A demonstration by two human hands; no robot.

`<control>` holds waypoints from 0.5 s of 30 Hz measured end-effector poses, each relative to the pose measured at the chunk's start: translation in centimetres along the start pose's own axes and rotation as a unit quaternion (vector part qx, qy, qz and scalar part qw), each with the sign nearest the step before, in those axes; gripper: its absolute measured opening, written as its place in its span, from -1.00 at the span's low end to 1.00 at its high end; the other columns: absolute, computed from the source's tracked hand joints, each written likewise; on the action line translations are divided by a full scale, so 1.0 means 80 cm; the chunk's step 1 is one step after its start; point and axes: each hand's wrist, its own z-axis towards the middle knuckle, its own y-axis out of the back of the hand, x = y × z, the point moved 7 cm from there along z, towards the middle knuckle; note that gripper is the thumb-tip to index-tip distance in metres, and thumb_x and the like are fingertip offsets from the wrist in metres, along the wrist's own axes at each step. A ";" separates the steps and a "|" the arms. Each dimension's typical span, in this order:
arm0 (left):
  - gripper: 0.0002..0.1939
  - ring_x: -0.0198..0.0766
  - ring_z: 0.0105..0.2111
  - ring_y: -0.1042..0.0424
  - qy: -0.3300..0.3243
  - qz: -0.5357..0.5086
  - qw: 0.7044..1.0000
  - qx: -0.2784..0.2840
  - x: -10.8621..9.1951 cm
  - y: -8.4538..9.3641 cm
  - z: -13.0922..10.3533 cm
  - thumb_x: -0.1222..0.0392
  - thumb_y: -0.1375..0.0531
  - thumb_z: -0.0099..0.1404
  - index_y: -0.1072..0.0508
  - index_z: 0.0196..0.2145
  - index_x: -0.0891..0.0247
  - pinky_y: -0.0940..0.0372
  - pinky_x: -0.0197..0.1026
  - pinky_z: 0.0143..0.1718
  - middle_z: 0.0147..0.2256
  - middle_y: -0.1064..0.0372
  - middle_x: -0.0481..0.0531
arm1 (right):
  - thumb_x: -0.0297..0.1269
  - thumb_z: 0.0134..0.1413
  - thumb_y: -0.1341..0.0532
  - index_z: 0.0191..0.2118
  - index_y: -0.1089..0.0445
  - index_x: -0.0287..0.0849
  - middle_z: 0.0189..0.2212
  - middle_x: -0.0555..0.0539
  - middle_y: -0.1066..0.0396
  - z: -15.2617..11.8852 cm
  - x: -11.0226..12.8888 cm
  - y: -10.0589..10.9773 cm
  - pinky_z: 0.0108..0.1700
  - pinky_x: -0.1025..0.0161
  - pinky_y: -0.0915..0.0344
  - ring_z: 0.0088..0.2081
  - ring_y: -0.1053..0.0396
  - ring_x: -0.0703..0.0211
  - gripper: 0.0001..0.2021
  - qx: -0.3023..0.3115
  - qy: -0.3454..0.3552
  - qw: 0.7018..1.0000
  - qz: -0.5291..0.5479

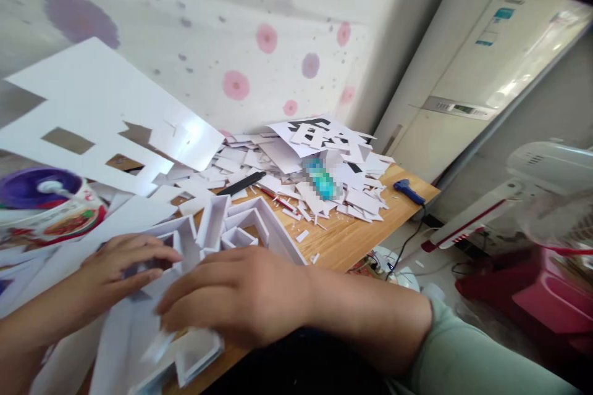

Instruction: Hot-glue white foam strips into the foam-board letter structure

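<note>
A white foam-board model (pixel 287 234) with thin upright walls and small compartments lies at the near left of the table. My left hand (pixel 134 259) rests at its left part, fingers curved beside a low white wall, thumb apart from them; nothing shows between them. My right hand (pixel 236 296) is over the model's front part, knuckles up and fingers pointing left, blurred by motion. Its fingertips are partly hidden, so I cannot tell whether they hold anything. Below them a small whitish piece (pixel 160 345) is smeared. A white walled corner (pixel 199 355) stands at the near edge.
White board scraps (pixel 361 197) heap at the back, with a black utility knife (pixel 241 184) and a red pen (pixel 280 200) nearby. A large cut-out sheet (pixel 97 86) leans at left behind a noodle tub (pixel 55 210). A blue glue gun (pixel 408 190) lies at the table's right.
</note>
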 end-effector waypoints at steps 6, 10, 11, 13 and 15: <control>-0.67 0.01 0.09 -0.22 0.009 -0.016 0.996 0.084 -0.012 -0.003 -0.002 -0.03 -0.09 0.28 -0.55 -0.11 0.04 -0.07 0.00 0.16 -0.01 -0.42 0.00 | -0.47 0.19 -0.11 -0.23 -0.41 -0.11 -0.34 -0.05 -0.52 -0.095 -0.073 0.057 -0.28 0.30 -0.42 -0.32 -0.47 0.25 -0.83 -0.225 -0.242 0.938 0.099; -0.66 0.01 0.10 -0.22 0.007 -0.030 0.996 0.081 -0.014 -0.005 -0.005 -0.02 -0.05 0.29 -0.55 -0.12 0.03 -0.07 0.02 0.17 -0.01 -0.41 0.01 | -0.31 0.16 -0.16 -0.27 -0.46 -0.11 -0.41 -0.03 -0.48 -0.163 -0.127 0.077 -0.33 0.25 -0.38 -0.38 -0.43 0.20 -0.88 -0.225 -0.414 0.882 0.030; -0.66 0.01 0.11 -0.22 0.012 -0.028 0.996 0.081 -0.012 -0.006 -0.006 -0.03 -0.05 0.28 -0.55 -0.12 0.01 -0.07 0.02 0.17 -0.01 -0.41 0.00 | -0.29 0.15 -0.16 -0.27 -0.47 -0.12 -0.42 -0.04 -0.47 -0.178 -0.139 0.079 -0.32 0.22 -0.38 -0.39 -0.43 0.18 -0.87 -0.218 -0.437 0.873 0.008; -0.67 0.01 0.12 -0.20 0.022 -0.023 0.996 0.079 -0.006 -0.008 -0.006 -0.05 -0.06 0.27 -0.55 -0.13 -0.04 -0.07 0.02 0.17 -0.01 -0.40 -0.02 | -0.31 0.13 -0.15 -0.28 -0.48 -0.13 -0.39 -0.08 -0.48 -0.202 -0.158 0.078 -0.29 0.16 -0.38 -0.36 -0.44 0.12 -0.85 -0.207 -0.466 0.860 -0.022; -0.67 0.01 0.12 -0.20 0.020 -0.018 0.997 0.078 -0.005 -0.009 -0.006 -0.06 -0.06 0.26 -0.55 -0.14 -0.05 -0.08 0.00 0.16 -0.02 -0.41 -0.02 | -0.36 0.07 -0.15 -0.32 -0.50 -0.13 -0.29 -0.12 -0.50 -0.217 -0.171 0.069 -0.22 0.11 -0.37 -0.27 -0.46 0.07 -0.84 -0.188 -0.478 0.857 -0.029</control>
